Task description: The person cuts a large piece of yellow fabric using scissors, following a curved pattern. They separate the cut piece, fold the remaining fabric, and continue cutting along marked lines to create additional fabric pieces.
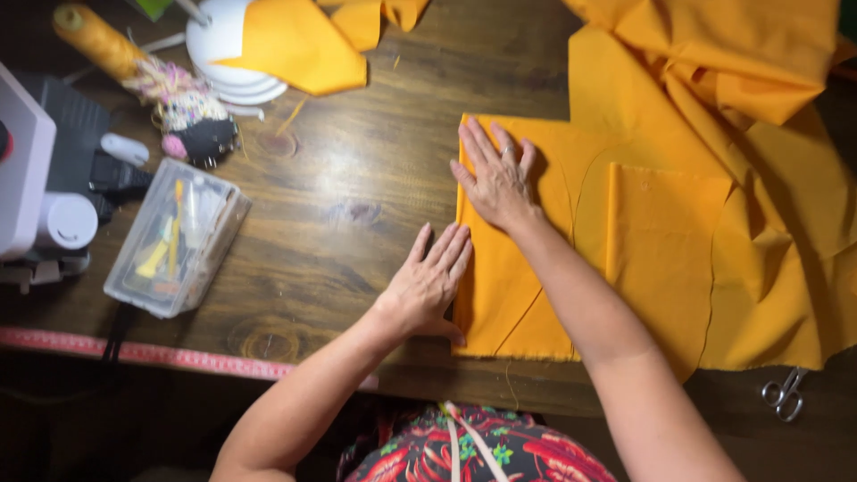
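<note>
We are pressing a folded piece of orange fabric [536,268] flat on the wooden table [339,205], with the rest of the cloth lying bunched toward the far right. Our right hand [496,178] is lying open on the fabric near its left edge, fingers spread and palm down. Our left hand [428,286] is resting flat with fingers together, its fingertips touching that same edge. Well to the left, a clear plastic box [176,237] of small tools is sitting beside a sewing machine [36,178]. A pink measuring tape [152,353] is running along the near table edge, and small scissors [784,393] are lying at the right.
</note>
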